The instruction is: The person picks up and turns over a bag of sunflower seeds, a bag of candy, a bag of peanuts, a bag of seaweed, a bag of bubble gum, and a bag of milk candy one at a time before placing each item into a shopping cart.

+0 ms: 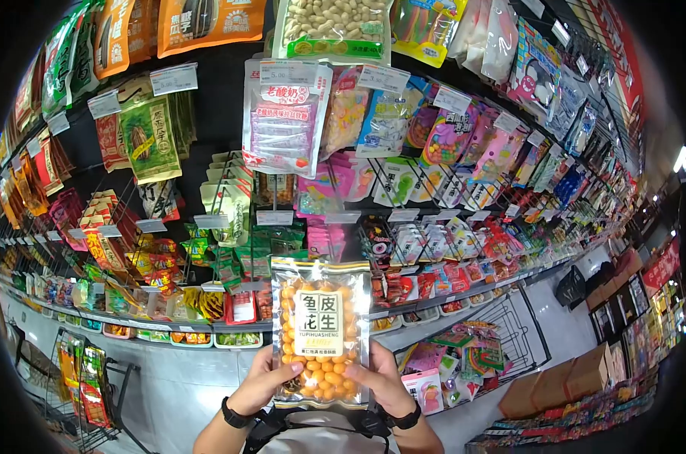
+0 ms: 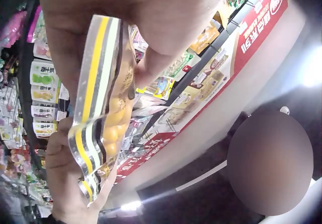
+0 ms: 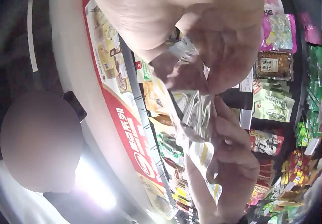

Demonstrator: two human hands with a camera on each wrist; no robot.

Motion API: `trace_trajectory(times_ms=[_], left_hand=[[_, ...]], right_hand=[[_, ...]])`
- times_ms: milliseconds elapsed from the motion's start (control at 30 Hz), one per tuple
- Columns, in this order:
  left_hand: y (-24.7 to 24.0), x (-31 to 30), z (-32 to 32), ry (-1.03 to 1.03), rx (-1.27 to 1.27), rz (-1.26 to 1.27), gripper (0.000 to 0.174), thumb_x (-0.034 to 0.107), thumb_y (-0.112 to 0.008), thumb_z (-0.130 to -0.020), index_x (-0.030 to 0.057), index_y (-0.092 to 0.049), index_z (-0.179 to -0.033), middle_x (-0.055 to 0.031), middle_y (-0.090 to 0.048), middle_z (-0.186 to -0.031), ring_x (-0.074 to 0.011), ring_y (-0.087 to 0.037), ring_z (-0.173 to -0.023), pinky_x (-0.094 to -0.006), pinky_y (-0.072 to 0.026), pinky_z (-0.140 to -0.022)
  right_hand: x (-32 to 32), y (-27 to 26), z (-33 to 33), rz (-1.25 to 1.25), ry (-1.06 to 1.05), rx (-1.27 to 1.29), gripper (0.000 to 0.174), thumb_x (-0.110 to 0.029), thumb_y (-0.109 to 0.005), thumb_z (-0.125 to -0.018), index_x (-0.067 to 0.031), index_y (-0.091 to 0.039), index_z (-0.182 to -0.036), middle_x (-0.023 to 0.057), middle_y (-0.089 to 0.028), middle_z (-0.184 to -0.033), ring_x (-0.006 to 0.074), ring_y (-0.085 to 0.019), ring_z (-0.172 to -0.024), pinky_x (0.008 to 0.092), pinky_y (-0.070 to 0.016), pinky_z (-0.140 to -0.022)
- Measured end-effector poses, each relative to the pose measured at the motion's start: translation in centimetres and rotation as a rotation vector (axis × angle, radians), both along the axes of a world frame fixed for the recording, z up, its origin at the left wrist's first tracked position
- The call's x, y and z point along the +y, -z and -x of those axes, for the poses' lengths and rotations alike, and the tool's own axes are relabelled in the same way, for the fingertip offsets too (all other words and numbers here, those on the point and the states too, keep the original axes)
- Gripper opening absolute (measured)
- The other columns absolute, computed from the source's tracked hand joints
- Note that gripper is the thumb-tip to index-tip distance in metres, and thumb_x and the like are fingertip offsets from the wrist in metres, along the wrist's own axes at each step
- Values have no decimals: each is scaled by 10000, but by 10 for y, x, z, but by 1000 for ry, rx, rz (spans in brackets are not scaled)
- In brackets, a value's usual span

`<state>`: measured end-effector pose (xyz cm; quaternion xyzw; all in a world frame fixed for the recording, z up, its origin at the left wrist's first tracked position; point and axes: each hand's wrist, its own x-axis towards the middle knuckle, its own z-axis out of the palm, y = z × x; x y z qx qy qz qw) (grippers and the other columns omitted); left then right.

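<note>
A clear packet of orange coated peanuts (image 1: 329, 374) with a cream label is held upright, front facing me, in the head view. My left hand (image 1: 263, 386) grips its lower left side, thumb lying across the front. On the lower right side my right hand (image 1: 387, 382) grips it the same way. From the left wrist, the packet (image 2: 95, 108) appears edge-on with its yellow and white striped seam; both hands pinch it. The right wrist view shows the packet's crinkled silvery side (image 3: 193, 113) between my two hands.
Ahead stand shelves of hanging snack bags, among them a pink-and-white candy bag (image 1: 286, 121) and a peanut bag (image 1: 334, 30). A wire cart (image 1: 517, 321) with several packets is at the right, another cart (image 1: 120, 386) at the left. Cardboard boxes (image 1: 559, 382) sit at the lower right.
</note>
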<state>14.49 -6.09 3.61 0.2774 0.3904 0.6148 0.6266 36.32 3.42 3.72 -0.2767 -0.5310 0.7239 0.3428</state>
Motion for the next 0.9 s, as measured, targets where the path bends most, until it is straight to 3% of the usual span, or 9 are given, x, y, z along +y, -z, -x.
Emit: trace_trajectory(times_ms=[100,200,267,333,467,533,600,733,900], left_hand=[[4,0,2,-15,-1,-1,398,95,-670,-941,-39,-565,-1300,-110,-685,-1211,-161,-663,-1064,-324,-532,-937],[5,-2,4,-60,-15,29,403,93,-676,-929,-38,-567,-1294,-110,-685,-1211,-163,-661,-1065,-323,-526,-942],[4,-4,4,-97,-47,60,404,92,-680,-923,-37,-569,-1289,-108,-685,-1212,-164,-659,-1071,-323,-520,-949],[7,-6,5,-128,-12,41,431,125,-709,-903,-29,-574,-1282,-104,-687,-1207,-170,-655,-1073,-329,-503,-966],[13,-20,5,-213,27,66,554,147,-727,-863,-1,-513,-1352,-127,-634,-1284,-217,-603,-1172,-367,-456,-1036],[11,-26,3,-279,139,112,711,251,-735,-813,12,-429,-1409,-166,-606,-1303,-270,-617,-1163,-398,-468,-1037],[20,-34,8,-309,187,141,756,324,-751,-797,12,-431,-1406,-162,-610,-1288,-263,-609,-1167,-385,-464,-1035],[30,-38,10,-363,175,89,757,369,-744,-821,25,-412,-1408,-173,-595,-1297,-261,-616,-1152,-379,-469,-1023],[35,-34,6,-367,116,0,640,314,-659,-899,14,-407,-1405,-184,-579,-1313,-290,-617,-1165,-402,-494,-1010]], right_hand=[[4,10,-7,51,16,-10,514,-192,-736,-916,11,-536,-1345,72,-629,-1254,137,-595,-1118,293,-469,-996],[7,-15,-8,-170,207,-50,487,-187,-717,-924,-1,-551,-1342,72,-627,-1272,141,-585,-1142,298,-453,-1013],[20,-31,-16,-386,226,-32,482,-143,-719,-903,17,-561,-1329,132,-590,-1350,181,-573,-1207,330,-446,-1034],[19,-57,-21,-558,291,21,473,-108,-727,-886,32,-567,-1309,147,-607,-1318,214,-595,-1182,345,-449,-1035],[-9,-120,-17,-953,177,304,428,-127,-702,-910,58,-570,-1273,195,-646,-1205,281,-634,-1107,389,-514,-946],[-24,-133,-10,-952,6,471,418,-126,-696,-913,53,-575,-1270,195,-646,-1207,284,-635,-1108,390,-514,-949],[-36,-138,-3,-879,-147,609,407,-125,-690,-917,48,-579,-1268,196,-646,-1209,287,-635,-1109,392,-514,-951],[-45,-138,10,-750,-276,753,387,-124,-678,-924,39,-589,-1263,196,-646,-1213,294,-637,-1111,394,-513,-955],[-42,-136,12,-693,-307,768,363,-122,-663,-932,28,-601,-1256,197,-647,-1218,303,-639,-1113,398,-512,-960]])
